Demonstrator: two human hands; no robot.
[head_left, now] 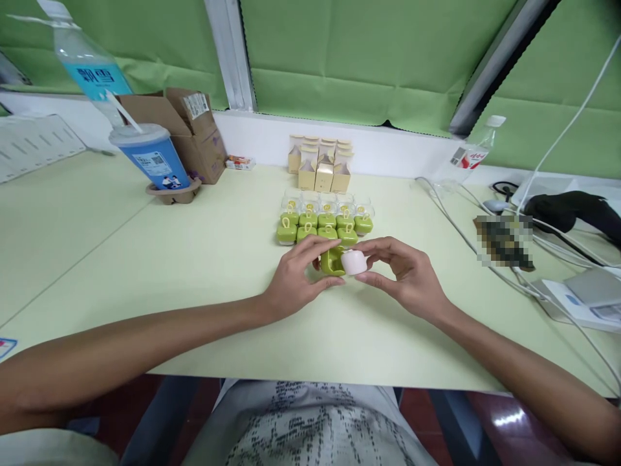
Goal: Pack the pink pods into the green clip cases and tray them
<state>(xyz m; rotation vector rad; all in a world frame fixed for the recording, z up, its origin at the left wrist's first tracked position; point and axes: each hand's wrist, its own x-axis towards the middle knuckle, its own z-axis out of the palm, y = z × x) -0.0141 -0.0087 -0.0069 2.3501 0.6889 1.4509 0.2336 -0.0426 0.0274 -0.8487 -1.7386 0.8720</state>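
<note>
Between thumb and fingers, my left hand [303, 272] grips a green hollow case [332, 261] with its open side turned to the right. A small pale pink, rounded piece [354, 262] is pinched in my right hand [400, 272], right beside the case's opening. The two parts touch or nearly touch; I cannot tell which. Just beyond my hands stand rows of similar green cases [327, 221] with yellow loops on top. Behind these is a row of clear plastic pieces [328, 202] with yellow marks inside.
Small cream boxes [324, 175] with raised flaps stand near the wall. To the left are a blue paper cup [158, 162] in a carrier, a cardboard box [198, 139] and a large bottle [92, 68]. White cables [449, 223] and another bottle [470, 152] lie toward the right.
</note>
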